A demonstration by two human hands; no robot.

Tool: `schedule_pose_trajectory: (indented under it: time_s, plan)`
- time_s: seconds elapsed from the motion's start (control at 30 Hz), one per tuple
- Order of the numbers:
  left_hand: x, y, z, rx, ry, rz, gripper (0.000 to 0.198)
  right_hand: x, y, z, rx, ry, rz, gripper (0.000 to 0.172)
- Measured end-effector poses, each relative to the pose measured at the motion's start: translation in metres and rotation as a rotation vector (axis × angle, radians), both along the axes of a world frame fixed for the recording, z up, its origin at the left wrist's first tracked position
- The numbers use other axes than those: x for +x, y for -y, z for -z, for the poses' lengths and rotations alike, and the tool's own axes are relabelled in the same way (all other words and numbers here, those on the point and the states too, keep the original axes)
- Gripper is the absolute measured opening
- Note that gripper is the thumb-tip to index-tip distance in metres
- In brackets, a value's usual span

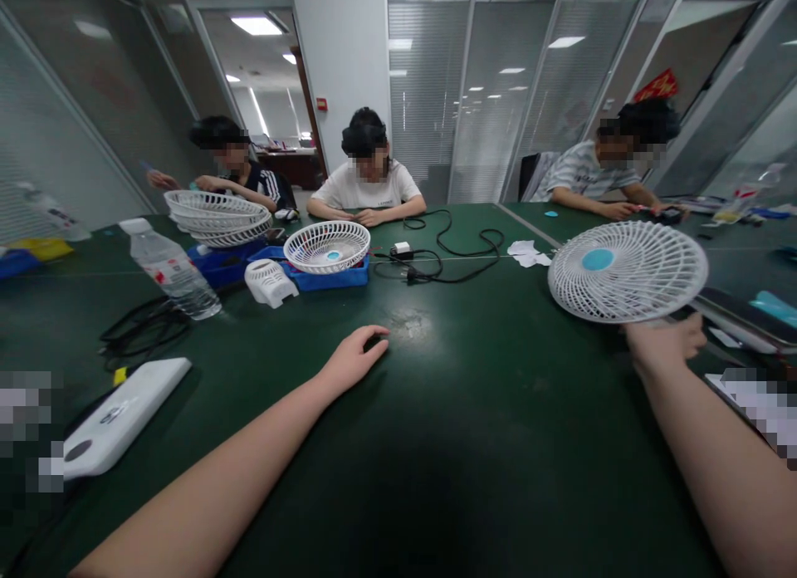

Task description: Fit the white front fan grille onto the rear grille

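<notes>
My right hand [665, 342] grips a round white fan grille [647, 266] with a light blue centre disc from below. The grille is held tilted over the right side of the table, and it hides part of my fingers. My left hand [354, 360] rests on the green tabletop [436, 412] with nothing in it, thumb and fingers slightly curved and apart. Beyond it, another white fan grille [327, 247] lies on a blue tray [336, 277]. A white plastic housing [270, 282] stands beside that tray.
Stacked white grilles [217, 217] and a water bottle [171, 271] stand at the left. A white flat device [128, 416] lies nearer. Black cables [464, 275] and paper scraps [528, 252] lie mid-table. Three people [367, 179] sit across, wearing headsets.
</notes>
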State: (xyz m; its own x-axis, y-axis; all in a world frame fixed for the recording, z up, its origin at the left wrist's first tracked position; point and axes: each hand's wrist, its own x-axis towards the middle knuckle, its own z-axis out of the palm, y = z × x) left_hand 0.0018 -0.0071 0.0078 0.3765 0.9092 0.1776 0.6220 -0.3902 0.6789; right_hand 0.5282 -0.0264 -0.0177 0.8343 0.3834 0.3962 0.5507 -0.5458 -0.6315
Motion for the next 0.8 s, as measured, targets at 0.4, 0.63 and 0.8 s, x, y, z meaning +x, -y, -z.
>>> schedule_pose_trajectory:
  time_s: [0.4,0.63,0.8]
  plan:
    - [-0.02,-0.026,-0.006,-0.088,0.178,-0.214,0.035,-0.046,-0.004,-0.016,0.147,0.472,-0.267,0.097]
    - [0.011,0.002,0.014,0.169,-0.205,0.053,0.027,0.008,-0.008,-0.001,0.507,-0.187,-0.193,0.089]
    - [0.01,0.006,0.013,0.248,-0.366,0.121,0.031,0.045,-0.01,-0.004,0.499,-0.482,-0.309,0.062]
